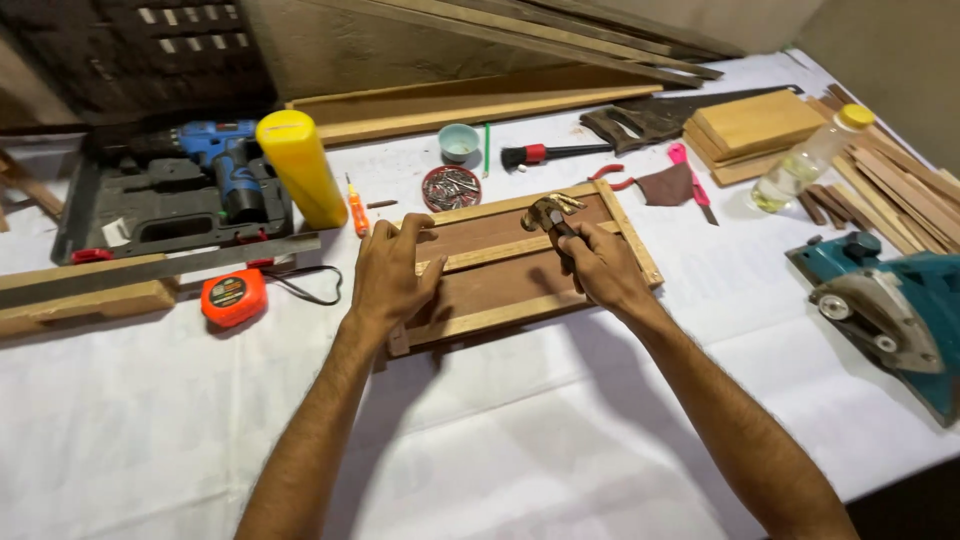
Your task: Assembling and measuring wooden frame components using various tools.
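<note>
A rectangular wooden frame [630, 232] with a dark brown panel and a pale middle slat lies on the white-covered table. My left hand [392, 272] rests on its left end, fingers pressing the middle slat. A claw hammer sits in my right hand [600, 266], gripped by the handle. The hammer's head [551, 211] hovers just above the middle slat near the frame's centre.
A round tin of nails [451, 187] and a small teal cup [459, 141] lie behind the frame. At left are an orange tape measure [232, 296], a yellow cylinder [300, 167] and a blue drill in its case [222, 165]. A teal circular saw [890, 310] sits right, wood offcuts [752, 130] beyond.
</note>
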